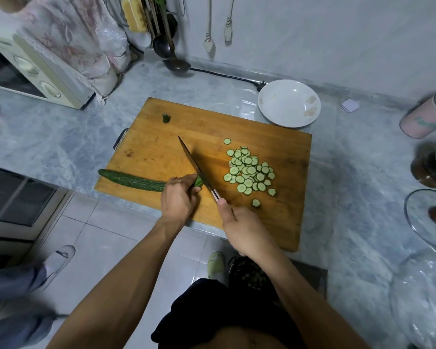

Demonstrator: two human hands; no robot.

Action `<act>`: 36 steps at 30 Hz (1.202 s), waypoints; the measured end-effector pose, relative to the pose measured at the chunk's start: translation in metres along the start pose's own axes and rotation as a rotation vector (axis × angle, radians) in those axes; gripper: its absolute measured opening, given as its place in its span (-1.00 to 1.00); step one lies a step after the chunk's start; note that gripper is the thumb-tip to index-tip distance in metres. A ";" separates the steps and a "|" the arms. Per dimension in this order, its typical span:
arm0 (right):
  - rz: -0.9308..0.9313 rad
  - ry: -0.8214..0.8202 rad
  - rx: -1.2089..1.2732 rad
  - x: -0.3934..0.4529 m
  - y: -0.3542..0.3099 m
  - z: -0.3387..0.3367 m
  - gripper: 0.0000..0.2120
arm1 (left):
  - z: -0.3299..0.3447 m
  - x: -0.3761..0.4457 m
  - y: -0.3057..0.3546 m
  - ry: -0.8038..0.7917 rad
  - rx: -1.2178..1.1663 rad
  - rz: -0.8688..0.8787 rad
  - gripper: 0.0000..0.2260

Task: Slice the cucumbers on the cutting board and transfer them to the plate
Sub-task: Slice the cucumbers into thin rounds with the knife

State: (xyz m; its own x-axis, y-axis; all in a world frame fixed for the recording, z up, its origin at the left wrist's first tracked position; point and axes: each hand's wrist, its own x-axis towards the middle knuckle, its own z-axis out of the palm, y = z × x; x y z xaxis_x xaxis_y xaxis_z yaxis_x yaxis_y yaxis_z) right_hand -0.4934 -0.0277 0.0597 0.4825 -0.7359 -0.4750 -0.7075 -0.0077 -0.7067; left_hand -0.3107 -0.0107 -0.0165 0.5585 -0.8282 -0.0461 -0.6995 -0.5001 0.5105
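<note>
A long dark green cucumber (pixel 131 181) lies across the near left of the wooden cutting board (pixel 161 147), its left tip hanging past the board's edge. My left hand (pixel 178 201) grips the cucumber near its cut right end. My right hand (pixel 239 229) holds the handle of a knife (pixel 195 165), whose blade rests against the cut end. A heap of several thin cucumber slices (pixel 249 172) lies right of the blade. A cut-off stem end (pixel 165 118) sits at the far left of the board. The white plate (pixel 288 103) stands behind the board's far right corner.
A toaster oven (pixel 33 71) under a floral cloth stands at the back left. Ladles (pixel 173 54) hang on the wall. A black cord (pixel 227 76) runs behind the plate. Jars (pixel 431 162), a pink canister (pixel 424 117) and a glass lid (pixel 431 217) crowd the right counter.
</note>
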 end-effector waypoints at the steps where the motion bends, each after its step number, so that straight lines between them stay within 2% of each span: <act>1: -0.013 0.010 -0.019 0.001 -0.001 0.003 -0.34 | 0.000 0.000 -0.001 -0.007 0.007 -0.005 -0.67; 7: -0.030 0.009 -0.109 0.018 -0.015 0.017 -0.36 | -0.006 -0.002 0.001 -0.001 0.006 0.070 -0.74; 11: -0.026 0.035 -0.077 0.030 -0.009 0.026 -0.34 | -0.004 -0.002 0.000 0.011 0.001 0.076 -0.71; 15: -0.002 0.025 -0.024 0.041 -0.010 0.019 -0.42 | -0.003 0.002 0.001 0.019 -0.028 0.083 -0.67; 19: 0.001 0.042 0.124 0.040 -0.012 0.003 -0.43 | -0.006 0.012 -0.006 -0.036 -0.019 0.117 -0.63; 23: -0.061 0.115 0.186 0.030 -0.018 -0.021 -0.39 | -0.007 0.033 -0.002 -0.146 -0.029 0.294 -0.59; 26: -0.055 0.166 0.192 0.030 -0.015 -0.037 -0.40 | -0.004 0.049 0.015 -0.233 0.148 0.395 -0.64; 29: -0.028 0.193 0.187 0.032 -0.008 -0.043 -0.40 | -0.002 0.058 0.024 -0.329 0.285 0.408 -0.75; 32: -0.008 0.192 0.187 0.035 -0.003 -0.043 -0.40 | -0.002 0.064 0.018 -0.308 0.084 0.341 -0.75; 36: -0.008 0.174 0.179 0.042 -0.004 -0.035 -0.36 | -0.017 0.083 0.000 -0.069 -0.297 0.071 -0.74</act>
State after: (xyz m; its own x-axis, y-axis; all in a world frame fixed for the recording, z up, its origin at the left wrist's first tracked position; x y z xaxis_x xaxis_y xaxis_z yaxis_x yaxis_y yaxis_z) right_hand -0.4886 -0.0828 0.0609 0.3808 -0.8420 -0.3822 -0.5939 0.0940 -0.7990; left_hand -0.2567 -0.0750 -0.0060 0.4743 -0.8787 -0.0541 -0.5694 -0.3531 0.7424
